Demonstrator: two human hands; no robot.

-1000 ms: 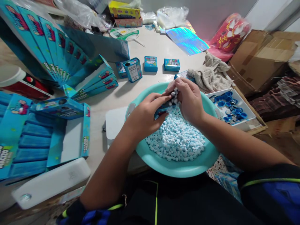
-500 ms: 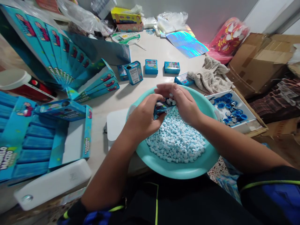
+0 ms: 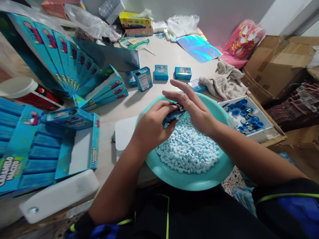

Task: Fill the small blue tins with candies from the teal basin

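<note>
My left hand [image 3: 156, 124] is closed around a small blue candy box [image 3: 171, 118], tilted over a round turquoise basin [image 3: 191, 184]. A few candies [image 3: 179, 107] show at the box's mouth; the rest of the box is covered by my fingers. Beside it, my right hand [image 3: 195, 111] is open, its fingers stretched out above the box, and I see nothing in it. Pale blue and white candies [image 3: 188, 149] lie heaped in the basin under both hands.
Several small blue boxes [image 3: 161, 72] stand behind the basin, with a grey cloth [image 3: 224, 81] to their right. A white tray [image 3: 267, 127] holds blue caps. Display cartons [image 3: 96, 142] and a paper cup [image 3: 27, 91] crowd the left. Cardboard boxes [image 3: 271, 66] stand at right.
My right hand's fingers have straightened and spread, lifting away from the box mouth. Fewer candies show at the mouth now. My left hand keeps its hold on the candy box.
</note>
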